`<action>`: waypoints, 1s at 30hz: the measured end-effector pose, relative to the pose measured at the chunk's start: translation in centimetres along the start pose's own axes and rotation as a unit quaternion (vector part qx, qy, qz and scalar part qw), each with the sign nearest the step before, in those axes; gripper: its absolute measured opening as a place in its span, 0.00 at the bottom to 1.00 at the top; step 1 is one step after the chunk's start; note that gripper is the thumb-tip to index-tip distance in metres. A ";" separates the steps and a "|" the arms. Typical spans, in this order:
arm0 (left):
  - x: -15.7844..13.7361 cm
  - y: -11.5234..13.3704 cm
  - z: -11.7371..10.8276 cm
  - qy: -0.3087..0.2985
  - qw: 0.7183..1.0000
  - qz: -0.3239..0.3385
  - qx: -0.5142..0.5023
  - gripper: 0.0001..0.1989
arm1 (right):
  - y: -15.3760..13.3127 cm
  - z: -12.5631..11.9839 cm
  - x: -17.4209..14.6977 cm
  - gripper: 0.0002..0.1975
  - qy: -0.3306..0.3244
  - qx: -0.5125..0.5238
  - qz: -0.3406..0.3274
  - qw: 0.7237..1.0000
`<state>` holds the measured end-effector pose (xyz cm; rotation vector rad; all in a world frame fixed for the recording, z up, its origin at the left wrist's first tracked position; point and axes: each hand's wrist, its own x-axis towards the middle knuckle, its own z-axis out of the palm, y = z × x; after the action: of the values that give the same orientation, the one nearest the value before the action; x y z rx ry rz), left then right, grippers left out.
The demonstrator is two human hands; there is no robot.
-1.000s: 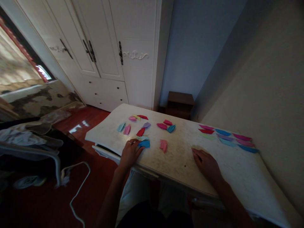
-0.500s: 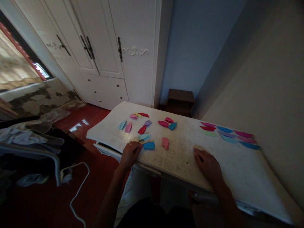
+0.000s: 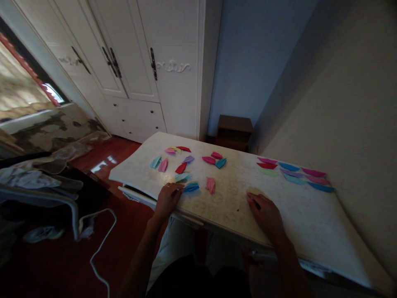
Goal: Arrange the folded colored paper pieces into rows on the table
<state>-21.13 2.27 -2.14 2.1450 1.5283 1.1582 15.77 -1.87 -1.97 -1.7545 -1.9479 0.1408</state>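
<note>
While pinching the blue folded paper piece at its near tip, just ahead of the left hand: feather-light, creased, easily crushed, so best taken by an edge. Right hand flat, empty on the white table.

The table is off-white with faint mottling. On it lie folded papers: a blue one at the left hand, a pale teal one, a salmon pink one, a red one, a lilac one and a light pink one. Farther right, a row of strips runs magenta, red, pale green, blue and purple. The wardrobe is white with dark handles, the wall pale blue, the floor glossy red-brown, the small stand dark brown
</note>
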 end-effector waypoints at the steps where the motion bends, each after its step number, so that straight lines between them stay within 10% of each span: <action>1: 0.0 0.3 0.0 0.006 1.000 -0.006 -0.019 0.09 | 0.0 0.0 0.0 0.21 0.000 0.006 0.001 1.000; 8: 0.5 3.1 0.4 0.014 0.978 -0.108 -0.177 0.11 | 0.2 0.0 0.0 0.19 -0.001 0.036 -0.006 0.999; 22: 2.6 9.2 4.5 -0.113 0.835 -0.262 -0.470 0.18 | -0.9 -0.8 -1.3 0.18 -0.044 0.162 -0.091 0.982; 30: 3.7 12.8 8.0 -0.200 0.846 -0.218 -0.443 0.16 | -1.4 -1.8 -1.4 0.19 -0.001 0.246 -0.089 0.965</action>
<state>-6.20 2.07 2.16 1.2181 0.9229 0.9033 15.35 -3.93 -0.31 -1.2525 -1.8569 0.5149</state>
